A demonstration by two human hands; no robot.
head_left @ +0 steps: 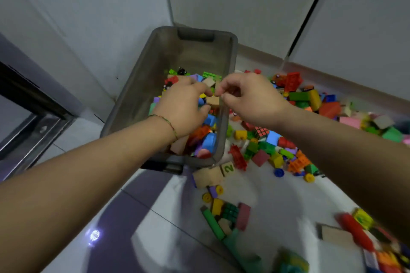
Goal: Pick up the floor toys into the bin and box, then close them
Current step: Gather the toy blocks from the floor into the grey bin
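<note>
Floor (255, 195) comes first, pale tile running into the corner where two walls meet. The bin (133, 86) is pushed into that corner, I judge so that it stays put while I feed it and leaves the open side toward the mess. Its lid is off and I cannot see it; the box is not in view either.

The loose toys (273, 146) lie in a wide heap just beside the bin's right wall and trail toward me, so each carry is short. The toys in the bin (206, 139) are piled against the near and right walls, the side I drop from, and the far end shows bare bottom. By that I judge the job is well short of half done.

My left grip (182, 106) hangs over the bin's inside, fingers curled above and thumb below, pinching a tan block (213, 100) at its left edge. My right grip (253, 99) reaches across the right rim, its curled fingertips meeting the block's other edge. The rim crosses in front, so I cannot tell whether it truly pinches. Both hold the block above the pile, inside the walls, so that it falls in and not back on the floor.
</note>
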